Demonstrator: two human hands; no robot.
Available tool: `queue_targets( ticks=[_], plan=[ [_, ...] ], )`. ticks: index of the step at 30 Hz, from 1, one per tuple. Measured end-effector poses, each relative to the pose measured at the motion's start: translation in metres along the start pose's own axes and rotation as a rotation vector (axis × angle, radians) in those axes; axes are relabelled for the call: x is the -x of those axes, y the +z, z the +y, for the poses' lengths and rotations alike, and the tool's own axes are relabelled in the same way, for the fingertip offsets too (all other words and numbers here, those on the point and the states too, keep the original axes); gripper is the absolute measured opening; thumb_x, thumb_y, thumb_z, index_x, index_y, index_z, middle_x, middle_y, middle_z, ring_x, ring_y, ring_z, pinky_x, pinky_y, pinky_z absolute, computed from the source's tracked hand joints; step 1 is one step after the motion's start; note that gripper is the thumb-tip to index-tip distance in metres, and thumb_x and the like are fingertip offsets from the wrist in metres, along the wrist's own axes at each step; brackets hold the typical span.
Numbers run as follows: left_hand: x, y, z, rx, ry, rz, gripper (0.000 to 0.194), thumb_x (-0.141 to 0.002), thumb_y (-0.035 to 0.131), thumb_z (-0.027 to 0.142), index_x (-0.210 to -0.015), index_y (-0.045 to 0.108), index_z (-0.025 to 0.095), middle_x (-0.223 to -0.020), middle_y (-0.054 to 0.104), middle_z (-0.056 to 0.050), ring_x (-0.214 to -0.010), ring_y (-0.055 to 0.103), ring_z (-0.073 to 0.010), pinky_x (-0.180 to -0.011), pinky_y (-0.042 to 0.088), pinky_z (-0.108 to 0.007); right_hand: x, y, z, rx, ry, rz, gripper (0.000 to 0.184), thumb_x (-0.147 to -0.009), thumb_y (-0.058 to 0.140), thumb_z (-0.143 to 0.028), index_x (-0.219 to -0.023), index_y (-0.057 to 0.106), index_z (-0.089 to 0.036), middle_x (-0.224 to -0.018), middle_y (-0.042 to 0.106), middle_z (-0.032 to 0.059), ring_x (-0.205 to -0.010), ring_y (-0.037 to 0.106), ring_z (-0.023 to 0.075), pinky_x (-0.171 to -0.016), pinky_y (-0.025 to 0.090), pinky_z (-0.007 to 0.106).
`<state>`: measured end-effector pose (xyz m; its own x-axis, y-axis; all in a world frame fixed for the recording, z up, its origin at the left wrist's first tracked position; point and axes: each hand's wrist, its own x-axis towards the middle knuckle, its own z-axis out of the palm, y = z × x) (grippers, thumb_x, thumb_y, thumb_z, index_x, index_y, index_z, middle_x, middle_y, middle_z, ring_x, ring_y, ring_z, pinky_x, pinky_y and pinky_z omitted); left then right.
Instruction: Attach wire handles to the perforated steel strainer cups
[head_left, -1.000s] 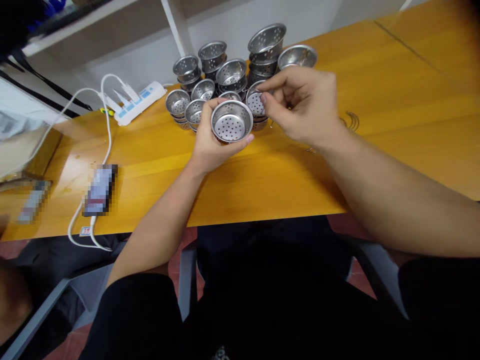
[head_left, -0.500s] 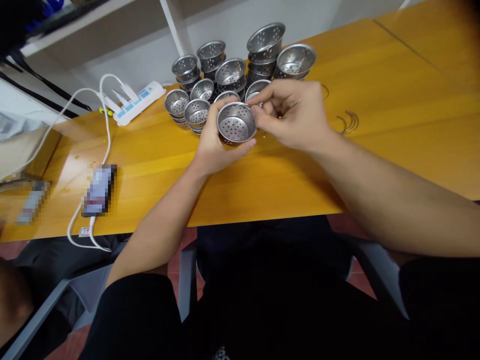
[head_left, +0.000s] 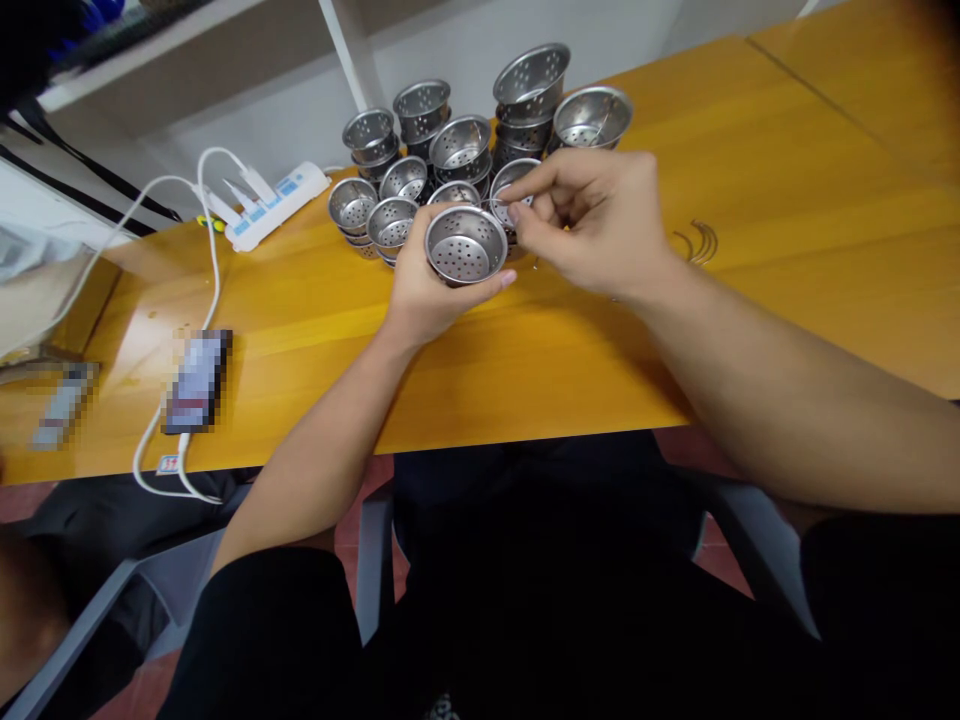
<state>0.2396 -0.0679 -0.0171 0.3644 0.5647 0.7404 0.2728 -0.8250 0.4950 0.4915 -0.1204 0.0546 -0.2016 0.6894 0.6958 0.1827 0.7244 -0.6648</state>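
A small metal cup with a perforated bottom and wall is held above the table, tilted so that its inside faces me. My left hand wraps round its left side and underside, thumb along the near side. To the right of the rim, my right hand is closed in a pinch, with thumb and forefinger pressed together. A thin piece of wire shows at those fingertips, apart from the rim; most of it is hidden. Right behind the hands stand stacks of similar perforated cups.
Several curved wire pieces lie on the wooden table at the right. On the left are a white power strip, a white cable and a phone. Another person's arm is at the lower left.
The held cup has shifted slightly left and down with my left hand. My right fingertips, touching the rim before, are now a little apart from it.
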Motion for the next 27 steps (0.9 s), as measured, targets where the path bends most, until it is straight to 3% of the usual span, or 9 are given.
queue_targets(
  ticks=[5,9,12,16,19,23,27],
  plan=[
    [0.001,0.008,-0.009,0.044,0.009,-0.032,0.100,-0.104,0.091,0.077,-0.179,0.037,0.038,-0.168,0.064,-0.013,-0.157,0.074,-0.0356,-0.135,0.063,-0.053,0.000,-0.002,-0.001,0.013,0.002,0.006,0.049,-0.108,0.088,-0.078,-0.112,0.089,-0.030,-0.073,0.061,0.0006,-0.058,0.047,0.0150,-0.056,0.050,0.038],
    [0.003,0.006,-0.013,0.029,0.001,-0.045,0.101,-0.101,0.096,0.074,-0.178,0.043,0.037,-0.165,0.065,-0.012,-0.159,0.071,-0.0380,-0.140,0.058,-0.057,0.001,-0.005,-0.005,0.041,0.030,-0.009,0.051,-0.109,0.085,-0.080,-0.114,0.090,-0.030,-0.074,0.063,0.0007,-0.060,0.052,0.0166,-0.060,0.060,0.038],
    [0.003,0.005,-0.012,0.023,-0.030,-0.044,0.096,-0.100,0.097,0.073,-0.173,0.048,0.034,-0.158,0.069,-0.012,-0.154,0.073,-0.0370,-0.140,0.058,-0.057,0.001,-0.004,-0.003,0.056,-0.009,-0.048,0.055,-0.110,0.083,-0.082,-0.112,0.089,-0.027,-0.071,0.058,-0.0018,-0.058,0.046,0.0131,-0.058,0.054,0.034],
    [0.002,0.008,-0.004,0.043,-0.043,-0.032,0.090,-0.101,0.095,0.075,-0.166,0.051,0.031,-0.150,0.072,-0.011,-0.142,0.080,-0.0346,-0.129,0.066,-0.054,-0.001,-0.001,0.003,0.083,-0.017,-0.055,0.036,-0.110,0.091,-0.061,-0.109,0.089,-0.026,-0.070,0.060,-0.0023,-0.058,0.045,0.0127,-0.056,0.043,0.033],
    [0.002,0.010,0.002,0.022,-0.078,-0.022,0.092,-0.098,0.099,0.074,-0.164,0.051,0.031,-0.149,0.072,-0.011,-0.143,0.080,-0.0355,-0.127,0.068,-0.054,-0.002,0.000,0.004,0.104,0.029,-0.067,0.017,-0.108,0.092,-0.043,-0.106,0.088,-0.027,-0.069,0.063,-0.0020,-0.058,0.045,0.0146,-0.058,0.043,0.036],
    [0.003,0.009,0.008,-0.037,-0.081,-0.055,0.102,-0.092,0.106,0.072,-0.166,0.048,0.032,-0.151,0.072,-0.012,-0.146,0.079,-0.0364,-0.129,0.066,-0.055,-0.002,0.000,0.001,0.136,0.082,-0.055,0.011,-0.106,0.094,-0.039,-0.104,0.087,-0.030,-0.069,0.063,-0.0018,-0.059,0.047,0.0176,-0.062,0.049,0.040],
    [0.004,0.010,0.008,-0.052,-0.080,-0.062,0.104,-0.093,0.102,0.076,-0.168,0.045,0.032,-0.154,0.071,-0.013,-0.145,0.079,-0.0355,-0.128,0.067,-0.054,-0.003,0.000,0.000,0.133,0.087,-0.063,0.008,-0.103,0.094,-0.034,-0.104,0.088,-0.029,-0.068,0.062,-0.0027,-0.058,0.045,0.0158,-0.059,0.043,0.039]
  ],
)
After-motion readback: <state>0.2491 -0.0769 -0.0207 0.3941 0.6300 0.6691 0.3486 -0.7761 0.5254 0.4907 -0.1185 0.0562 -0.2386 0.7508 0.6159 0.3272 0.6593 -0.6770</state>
